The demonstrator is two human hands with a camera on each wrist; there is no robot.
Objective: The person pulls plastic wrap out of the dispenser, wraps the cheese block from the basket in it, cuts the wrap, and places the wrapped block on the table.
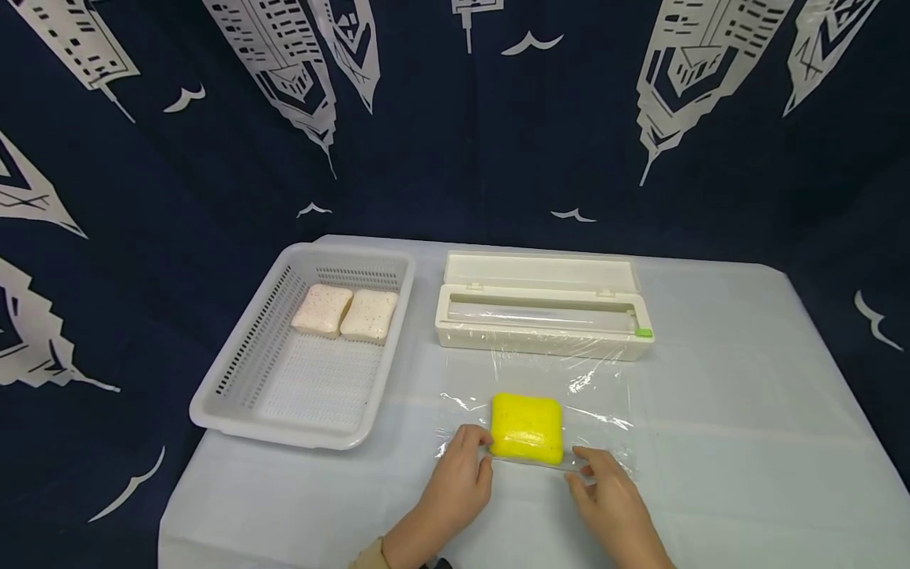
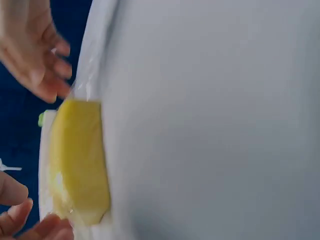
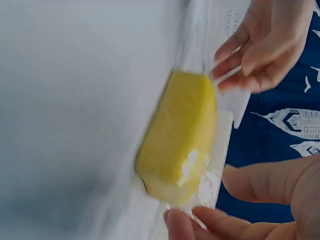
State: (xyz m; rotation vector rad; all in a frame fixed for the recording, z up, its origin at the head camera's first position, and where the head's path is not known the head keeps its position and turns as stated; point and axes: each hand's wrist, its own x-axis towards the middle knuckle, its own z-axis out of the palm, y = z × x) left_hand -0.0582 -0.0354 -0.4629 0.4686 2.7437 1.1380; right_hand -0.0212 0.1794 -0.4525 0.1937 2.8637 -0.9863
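A yellow rounded block (image 1: 526,429), smooth and glossy like a bar of soap, lies on a sheet of clear plastic wrap (image 1: 604,387). The film's near edge is folded up against the block's front side. At the block's left front corner are the fingertips of my left hand (image 1: 458,478). My right hand (image 1: 613,498) has its fingertips at the film just right of the block. Both wrist views show thumb and fingers apart, with the block (image 2: 80,160) between the two hands. Behind it, a cream wrap dispenser (image 1: 543,340) stands with its lid up; the film runs out over its front.
At the left stands a white perforated basket (image 1: 284,437) with two pale speckled blocks (image 1: 323,310) inside. The white-covered table (image 1: 746,379) ends at a dark blue curtain (image 1: 455,158) with a white building print. A green tab (image 1: 643,333) sits on the dispenser's right end.
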